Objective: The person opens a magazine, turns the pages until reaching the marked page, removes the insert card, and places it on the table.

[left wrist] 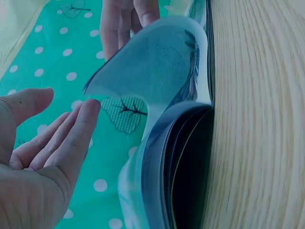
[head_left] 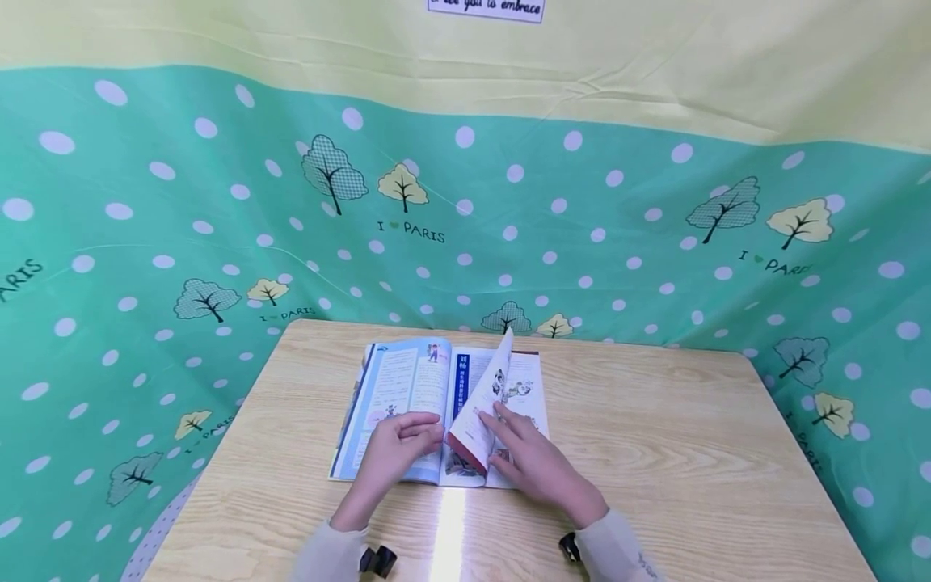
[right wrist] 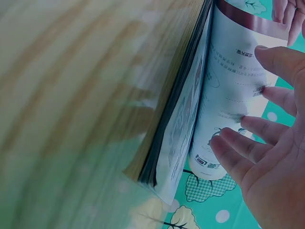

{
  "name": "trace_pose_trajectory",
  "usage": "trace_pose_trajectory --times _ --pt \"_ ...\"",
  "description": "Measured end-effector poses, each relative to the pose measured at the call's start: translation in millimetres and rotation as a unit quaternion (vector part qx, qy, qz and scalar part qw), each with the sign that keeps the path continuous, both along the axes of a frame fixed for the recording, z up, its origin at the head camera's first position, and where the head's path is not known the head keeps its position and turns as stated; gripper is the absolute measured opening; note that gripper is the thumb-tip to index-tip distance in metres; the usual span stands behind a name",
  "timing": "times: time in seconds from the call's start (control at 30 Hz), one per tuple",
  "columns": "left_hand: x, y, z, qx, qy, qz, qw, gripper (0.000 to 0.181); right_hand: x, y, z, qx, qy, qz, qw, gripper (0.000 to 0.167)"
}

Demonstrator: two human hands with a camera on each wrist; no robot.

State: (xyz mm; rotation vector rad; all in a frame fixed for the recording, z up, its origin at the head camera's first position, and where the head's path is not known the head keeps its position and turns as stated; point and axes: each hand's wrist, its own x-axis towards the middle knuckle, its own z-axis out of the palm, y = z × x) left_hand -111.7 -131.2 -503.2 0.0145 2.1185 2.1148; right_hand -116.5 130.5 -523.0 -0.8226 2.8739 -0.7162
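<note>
An open magazine (head_left: 393,388) lies on the wooden table, with one page (head_left: 476,420) raised and curving near its spine. My right hand (head_left: 534,461) touches the right side of that raised page with spread fingers; in the right wrist view the fingertips rest against the printed page (right wrist: 238,81). My left hand (head_left: 400,449) hovers over the left page near the spine, its fingers loosely bent. In the left wrist view my left hand (left wrist: 52,152) holds nothing, and a gap separates it from the curved page (left wrist: 157,62).
The wooden table (head_left: 655,436) extends to the right of the magazine and in front of it. Behind stands a green and yellow cloth (head_left: 618,202) with dots and trees. Black straps or clips (head_left: 378,560) show at both sleeves.
</note>
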Motion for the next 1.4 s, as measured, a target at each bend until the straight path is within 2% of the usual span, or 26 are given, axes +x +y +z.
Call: trace_pose_trajectory --times 0.23,0.5,0.77,1.0,1.2,1.3,1.4 --pt "1.0 6.4 -5.9 0.020 -0.019 -0.020 0.9994 0.032 0.0 -3 -0.6 0.001 0.003 0.005 1.0000 0.068" --pt "2.1 7.2 -7.2 0.023 -0.026 -0.006 0.9994 0.030 0.1 -2 1.0 0.008 0.012 0.006 0.9999 0.072" --pt "6.7 -7.2 -4.9 0.029 -0.040 0.047 0.9977 0.031 2.3 8 6.4 0.023 0.032 -0.021 0.9990 0.072" --pt "11.1 -31.5 -4.2 0.015 -0.048 0.096 0.9941 0.026 3.6 21 4.8 0.016 0.036 -0.039 0.9984 0.071" --pt "16.4 -52.3 -3.0 0.000 -0.057 0.128 0.9901 0.027 4.9 29 2.2 0.025 0.045 -0.035 0.9980 0.070" --pt "19.2 -62.0 -2.7 -0.007 -0.063 0.139 0.9882 0.028 6.2 33 -0.4 0.042 0.042 -0.034 0.9977 0.073" --pt "22.6 -71.8 -3.4 -0.021 -0.069 0.148 0.9863 0.029 7.8 37 -2.4 0.057 0.022 -0.036 0.9975 0.079"
